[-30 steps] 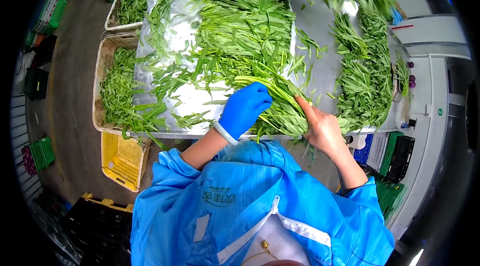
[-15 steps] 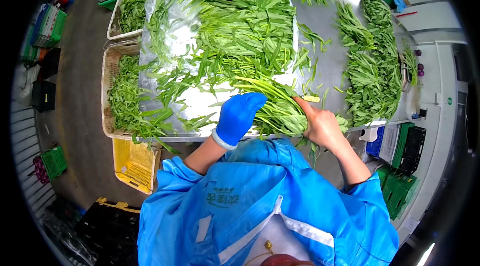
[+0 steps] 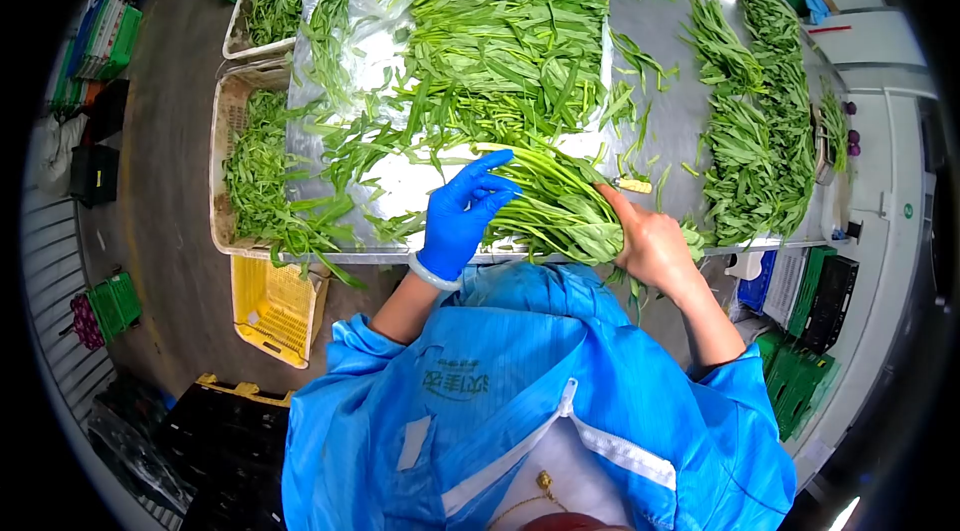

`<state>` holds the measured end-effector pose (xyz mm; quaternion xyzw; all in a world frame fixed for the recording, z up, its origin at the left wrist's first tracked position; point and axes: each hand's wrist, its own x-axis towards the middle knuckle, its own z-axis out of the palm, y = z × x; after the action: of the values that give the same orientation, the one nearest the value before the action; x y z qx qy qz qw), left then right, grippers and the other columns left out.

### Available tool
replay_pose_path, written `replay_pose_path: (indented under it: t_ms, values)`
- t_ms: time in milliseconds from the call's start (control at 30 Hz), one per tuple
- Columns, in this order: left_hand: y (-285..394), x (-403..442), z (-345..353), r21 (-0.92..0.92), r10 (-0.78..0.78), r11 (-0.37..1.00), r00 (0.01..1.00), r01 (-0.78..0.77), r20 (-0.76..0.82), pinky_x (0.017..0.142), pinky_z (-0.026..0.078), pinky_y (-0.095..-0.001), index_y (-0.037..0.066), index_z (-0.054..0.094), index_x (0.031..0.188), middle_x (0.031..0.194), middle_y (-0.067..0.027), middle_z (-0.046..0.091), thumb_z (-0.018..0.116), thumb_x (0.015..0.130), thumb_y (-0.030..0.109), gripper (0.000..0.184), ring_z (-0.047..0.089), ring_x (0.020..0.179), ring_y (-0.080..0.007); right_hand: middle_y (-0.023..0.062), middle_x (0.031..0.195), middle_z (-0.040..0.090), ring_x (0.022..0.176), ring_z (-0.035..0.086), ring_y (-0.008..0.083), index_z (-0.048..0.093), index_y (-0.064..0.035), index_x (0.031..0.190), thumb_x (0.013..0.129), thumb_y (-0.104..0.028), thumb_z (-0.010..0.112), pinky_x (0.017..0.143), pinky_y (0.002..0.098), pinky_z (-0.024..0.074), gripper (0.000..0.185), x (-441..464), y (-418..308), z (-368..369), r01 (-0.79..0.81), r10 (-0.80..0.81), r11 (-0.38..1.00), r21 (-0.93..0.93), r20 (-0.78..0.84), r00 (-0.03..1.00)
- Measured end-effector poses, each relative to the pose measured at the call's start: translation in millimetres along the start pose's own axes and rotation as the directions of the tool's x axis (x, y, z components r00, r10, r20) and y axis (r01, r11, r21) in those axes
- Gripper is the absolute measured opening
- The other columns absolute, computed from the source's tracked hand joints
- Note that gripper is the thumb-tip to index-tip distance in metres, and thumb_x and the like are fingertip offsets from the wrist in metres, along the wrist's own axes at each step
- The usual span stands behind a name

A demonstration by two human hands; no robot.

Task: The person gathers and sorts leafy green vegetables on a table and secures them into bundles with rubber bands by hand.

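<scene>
A bunch of long-stemmed leafy greens [image 3: 560,206], which looks like water spinach, lies across the table's near edge. My bare right hand [image 3: 655,246] is closed around its leafy end, the index finger stretched along the top. At the stem end is my left hand [image 3: 465,211] in a blue glove, fingers extended and apart; whether they touch the stems I cannot tell. Just beyond my right hand lies a small yellowish piece [image 3: 635,185] I cannot identify. A large heap of the same greens [image 3: 505,41] spreads over a white sheet [image 3: 385,181] ahead.
Two white crates of greens, the nearer crate [image 3: 222,181] and farther crate [image 3: 238,36], stand along the left. Below them is a yellow crate [image 3: 280,316]. More greens [image 3: 760,146] line the right of the metal table [image 3: 660,121]. Green crates [image 3: 800,386] stand lower right.
My left hand's fingers have opened from a closed grip at the stems. My right hand keeps its hold on the bunch. The whole view has shifted slightly.
</scene>
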<state>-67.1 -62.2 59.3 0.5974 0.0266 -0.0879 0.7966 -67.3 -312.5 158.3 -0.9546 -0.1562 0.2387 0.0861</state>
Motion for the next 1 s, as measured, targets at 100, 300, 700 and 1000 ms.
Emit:
replay_pose_path:
  t_ms: [100, 300, 700, 1000]
  values:
    - [2, 5, -9, -0.117, -0.045, 0.993, 0.992, 0.032, -0.118, 0.059, 0.039, -0.0164, 0.003, 0.054, 0.127, 0.091, -0.0041, 0.067, 0.063, 0.086, 0.003, 0.042, 0.052, 0.067, -0.0024, 0.0194, 0.084, 0.065, 0.075, 0.062, 0.0403, 0.037, -0.0167, 0.138, 0.057, -0.008, 0.077, 0.065, 0.0487, 0.0501, 0.09, -1, 4, -2, -0.059, 0.056, 0.997, 0.05, 0.063, 0.996]
    - [-25, 30, -82, -0.188, -0.105, 0.982, 0.895, 0.025, -0.434, 0.062, 0.04, -0.0172, 0.001, 0.059, 0.12, 0.098, -0.0056, 0.066, 0.063, 0.085, 0.003, 0.035, 0.052, 0.071, -0.0035, 0.0234, 0.086, 0.065, 0.084, 0.062, 0.0414, 0.037, -0.014, 0.137, 0.058, -0.011, 0.078, 0.074, 0.0474, 0.0497, 0.089, -3, 8, -11, -0.116, 0.096, 0.98, 0.162, 0.122, 0.988]
    - [-43, 42, -26, -0.059, -0.258, 0.964, 0.965, 0.26, 0.039, 0.082, 0.048, -0.0266, -0.002, 0.053, 0.122, 0.108, -0.0078, 0.063, 0.067, 0.084, 0.016, 0.044, 0.059, 0.1, -0.0136, 0.0214, 0.103, 0.066, 0.1, 0.065, 0.0305, 0.04, -0.0017, 0.135, 0.062, -0.002, 0.075, 0.088, 0.0357, 0.0484, 0.082, 8, 13, -6, -0.103, 0.059, 0.88, 0.464, 0.109, 0.992]
    - [-25, 52, -60, -0.14, 0.008, 0.987, 0.9, -0.077, -0.435, 0.07, 0.047, -0.0211, 0.003, 0.069, 0.101, 0.096, -0.0056, 0.07, 0.066, 0.084, 0.005, 0.017, 0.062, 0.08, -0.0095, 0.0089, 0.124, 0.057, 0.114, 0.05, 0.0157, 0.04, 0.0012, 0.135, 0.062, 0.002, 0.078, 0.1, 0.0307, 0.0381, 0.083, 10, 27, -4, -0.154, 0.02, 0.604, 0.782, 0.178, 0.984]
